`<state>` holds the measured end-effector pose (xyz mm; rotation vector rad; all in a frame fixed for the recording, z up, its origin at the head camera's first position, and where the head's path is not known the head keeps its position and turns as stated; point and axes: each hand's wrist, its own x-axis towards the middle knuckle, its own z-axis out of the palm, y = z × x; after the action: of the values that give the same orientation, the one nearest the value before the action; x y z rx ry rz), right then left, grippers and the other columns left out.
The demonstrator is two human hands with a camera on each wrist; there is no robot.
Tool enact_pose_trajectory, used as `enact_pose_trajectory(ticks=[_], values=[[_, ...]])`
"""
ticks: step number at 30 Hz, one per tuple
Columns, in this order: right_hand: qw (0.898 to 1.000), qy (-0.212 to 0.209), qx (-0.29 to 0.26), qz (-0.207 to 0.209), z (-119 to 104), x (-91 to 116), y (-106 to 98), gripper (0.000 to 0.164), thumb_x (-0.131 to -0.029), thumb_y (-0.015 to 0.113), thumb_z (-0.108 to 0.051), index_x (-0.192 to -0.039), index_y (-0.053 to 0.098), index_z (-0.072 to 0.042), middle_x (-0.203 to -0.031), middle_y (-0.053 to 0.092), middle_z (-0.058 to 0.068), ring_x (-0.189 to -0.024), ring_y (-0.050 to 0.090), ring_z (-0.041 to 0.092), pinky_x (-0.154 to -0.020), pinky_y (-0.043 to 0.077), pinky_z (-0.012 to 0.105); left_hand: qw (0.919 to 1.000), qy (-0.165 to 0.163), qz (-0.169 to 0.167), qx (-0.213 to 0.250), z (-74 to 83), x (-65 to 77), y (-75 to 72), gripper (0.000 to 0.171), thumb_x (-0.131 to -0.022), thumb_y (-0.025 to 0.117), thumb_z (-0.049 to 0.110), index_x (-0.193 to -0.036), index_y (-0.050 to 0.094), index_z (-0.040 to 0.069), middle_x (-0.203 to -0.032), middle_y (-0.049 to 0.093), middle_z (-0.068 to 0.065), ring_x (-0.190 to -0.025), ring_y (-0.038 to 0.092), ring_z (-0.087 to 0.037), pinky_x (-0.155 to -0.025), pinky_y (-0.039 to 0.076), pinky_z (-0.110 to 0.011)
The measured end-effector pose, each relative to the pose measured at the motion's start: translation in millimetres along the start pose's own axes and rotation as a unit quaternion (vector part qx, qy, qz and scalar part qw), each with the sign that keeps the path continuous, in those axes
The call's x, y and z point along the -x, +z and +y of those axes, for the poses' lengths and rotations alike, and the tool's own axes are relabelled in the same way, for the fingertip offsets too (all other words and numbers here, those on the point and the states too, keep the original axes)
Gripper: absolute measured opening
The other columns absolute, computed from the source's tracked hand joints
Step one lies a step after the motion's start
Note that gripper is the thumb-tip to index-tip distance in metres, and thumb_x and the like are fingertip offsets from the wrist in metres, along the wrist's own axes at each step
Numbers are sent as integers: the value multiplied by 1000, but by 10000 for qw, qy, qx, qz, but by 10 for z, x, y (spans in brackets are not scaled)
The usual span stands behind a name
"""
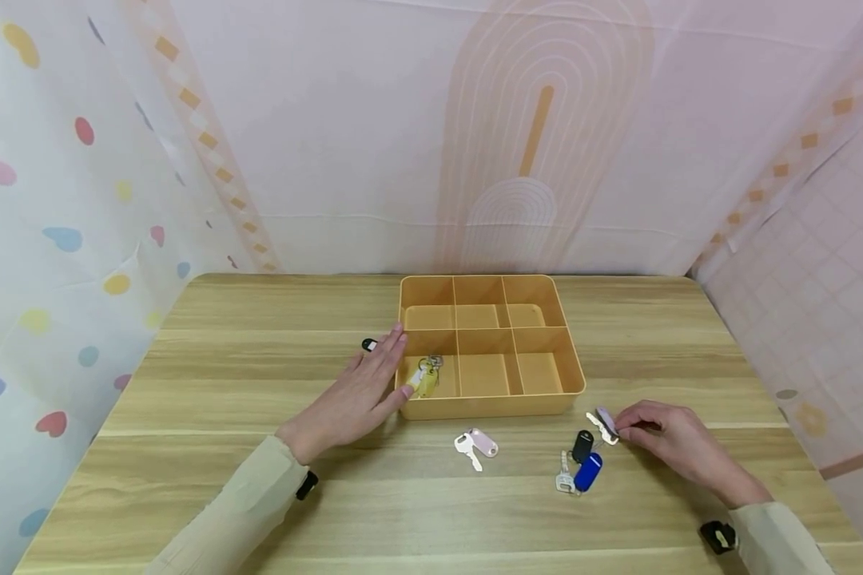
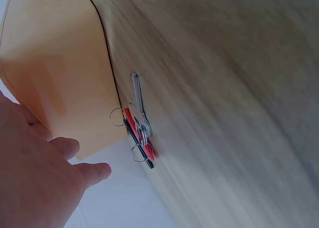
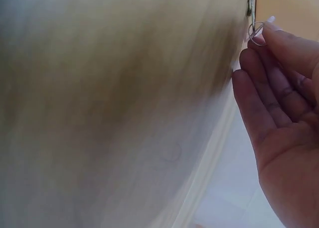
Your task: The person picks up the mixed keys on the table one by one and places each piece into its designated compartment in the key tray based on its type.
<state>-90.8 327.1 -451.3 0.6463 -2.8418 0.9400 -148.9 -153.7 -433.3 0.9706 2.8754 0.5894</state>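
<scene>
My left hand point(image 1: 355, 403) lies with extended fingers along the left rim of an orange six-compartment organizer box point(image 1: 489, 406). A keychain with a yellow tag point(image 1: 427, 382) is in that box's front-left compartment. Between thumb and fingertips, my right hand point(image 1: 679, 443) pinches a key with a light purple tag point(image 1: 606, 418), right of the box; its ring point(image 3: 256, 34) shows in the right wrist view. Just left of that hand lie a black tag point(image 1: 582, 446), a blue tag point(image 1: 588, 472) and a silver key point(image 1: 564, 479), close together.
In front of the box lies a key with a pink tag point(image 1: 483, 442). Beside the box's left wall, a key point(image 2: 139, 103) with red point(image 2: 149, 152) and black tags sits on the table, mostly hidden by my left hand in the head view. Patterned curtains point(image 1: 316, 144) stand behind the table.
</scene>
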Motion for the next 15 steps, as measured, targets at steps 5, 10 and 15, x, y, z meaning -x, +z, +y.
enact_pose_trajectory(ticks=[5, 10, 15], values=[[9993, 235, -250, 176, -21, 21, -31, 20, -86, 80, 2, -93, 78, -17, -91, 76, -7, -79, 67, 1, -68, 59, 23, 10000, 6, -1, 28, -4, -11, 8, 78, -112, 34, 50, -166, 2, 3, -174, -5, -9, -158, 7, -35, -121, 16, -67], [9973, 586, -291, 336, -67, 11, -97, 14, -90, 79, -4, -95, 78, -17, -91, 76, -2, -76, 64, 2, -64, 56, 23, 10000, 2, -8, 50, -2, -8, 7, 78, -112, 34, 50, -166, 2, 3, -173, -6, -9, -159, 7, -34, -121, 16, -66], [9960, 610, -256, 603, -87, -3, -111, 16, -90, 79, -1, -95, 78, -16, -91, 75, -4, -74, 62, 2, -62, 53, 21, 10000, -8, -10, 24, -3, -8, 10, 79, -112, 33, 51, -165, 1, 3, -173, -6, -10, -159, 6, -34, -121, 16, -66]])
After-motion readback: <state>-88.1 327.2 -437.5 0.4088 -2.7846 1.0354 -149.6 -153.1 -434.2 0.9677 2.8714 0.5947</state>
